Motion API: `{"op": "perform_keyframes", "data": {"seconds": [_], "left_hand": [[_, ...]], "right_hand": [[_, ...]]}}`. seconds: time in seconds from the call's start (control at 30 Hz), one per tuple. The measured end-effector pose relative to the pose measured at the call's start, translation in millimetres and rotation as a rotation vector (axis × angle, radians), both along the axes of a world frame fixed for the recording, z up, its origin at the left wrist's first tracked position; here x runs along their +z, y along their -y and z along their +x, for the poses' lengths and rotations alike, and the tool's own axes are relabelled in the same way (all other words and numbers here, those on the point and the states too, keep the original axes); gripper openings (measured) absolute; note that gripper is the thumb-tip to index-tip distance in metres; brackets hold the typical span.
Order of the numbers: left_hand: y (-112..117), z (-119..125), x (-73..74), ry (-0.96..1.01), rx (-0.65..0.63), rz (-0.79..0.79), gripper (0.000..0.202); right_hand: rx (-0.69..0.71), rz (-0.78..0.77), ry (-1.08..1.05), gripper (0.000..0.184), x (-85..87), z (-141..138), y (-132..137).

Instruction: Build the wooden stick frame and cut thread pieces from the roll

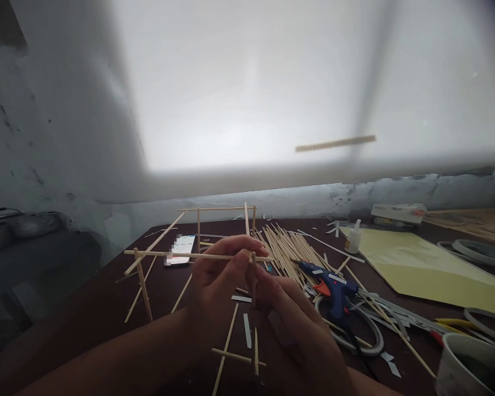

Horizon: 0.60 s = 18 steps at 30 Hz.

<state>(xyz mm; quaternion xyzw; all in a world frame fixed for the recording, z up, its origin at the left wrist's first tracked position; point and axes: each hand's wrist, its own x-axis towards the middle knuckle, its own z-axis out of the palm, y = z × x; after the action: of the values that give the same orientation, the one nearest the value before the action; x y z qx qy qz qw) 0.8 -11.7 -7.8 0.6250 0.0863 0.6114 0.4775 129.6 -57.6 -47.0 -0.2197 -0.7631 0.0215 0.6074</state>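
Observation:
A frame of thin wooden sticks (206,256) stands in front of me, with uprights, long side sticks and a crossbar at the far end. My left hand (218,269) pinches its near right corner, where the front crossbar meets an upright stick (254,286). From the other side my right hand (289,300) closes on the same upright just below the joint. Fingertips of both hands nearly meet and hide part of the joint. Below them, a pointed stick (256,349) and crossed sticks (226,352) are at the table's near side.
Right of the frame lie a heap of loose sticks (286,250) and a blue glue gun (336,291). Beyond are a small white bottle (353,237) and a yellow sheet (429,269). A cup (457,344) stands near right. A lit phone (185,245) lies left, paper strips (247,330) nearby.

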Motion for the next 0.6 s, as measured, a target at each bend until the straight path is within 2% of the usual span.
{"op": "perform_keyframes", "data": {"seconds": [0.2, 0.37, 0.6], "left_hand": [[-2.1, -0.7, -1.4, 0.012, 0.011, 0.029, 0.020], [-2.8, -0.1, -2.8, 0.014, 0.048, 0.043, 0.021], [-2.1, 0.4, -1.4, 0.005, 0.015, 0.045, 0.020]], "right_hand": [[0.099, 0.016, -0.021, 0.070, -1.1, -0.3, -4.5], [0.110, 0.014, -0.023, 0.068, -3.6, -0.2, -4.0], [0.103, 0.019, -0.034, 0.071, -4.4, -1.6, -5.6]]}}
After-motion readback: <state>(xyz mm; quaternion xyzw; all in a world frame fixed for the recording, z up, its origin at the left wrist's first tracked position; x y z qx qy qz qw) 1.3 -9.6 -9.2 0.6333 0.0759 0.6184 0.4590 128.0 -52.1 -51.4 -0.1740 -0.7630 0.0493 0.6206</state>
